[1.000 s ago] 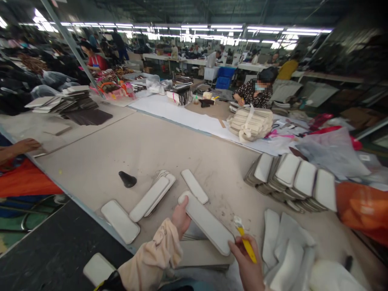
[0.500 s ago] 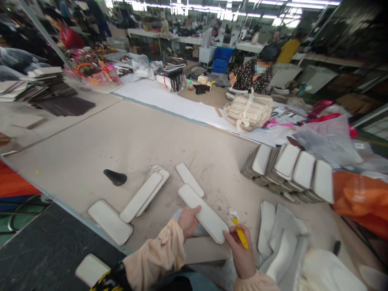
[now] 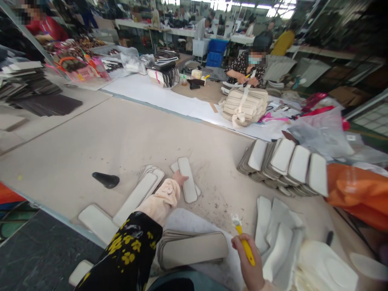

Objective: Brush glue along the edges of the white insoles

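Observation:
My left hand (image 3: 180, 178) reaches out over the table and grips the edge of a white rounded panel (image 3: 188, 182), which lies across another white panel (image 3: 197, 190). Yellow and white-bristled, a brush (image 3: 247, 248) is held in my right hand (image 3: 250, 258), to the right of a stack of grey-beige panels (image 3: 194, 248) near my body. Left of my left hand, a fanned pile of white panels (image 3: 138, 194) rests beside a single panel (image 3: 98, 222). A black tapered object (image 3: 106, 180) lies farther left.
Upright rows of panels (image 3: 281, 161) stand at the right, behind loose grey-white pieces (image 3: 279, 238) and a white container (image 3: 327, 266). An orange bag (image 3: 357, 194) is at the right edge. Across the table, a person (image 3: 257, 64) works behind a tied beige bundle (image 3: 244, 106).
My left hand has moved forward and left with the panel, laying it over the other one. My right hand has come off the panel, keeping the brush. The near stack is now uncovered.

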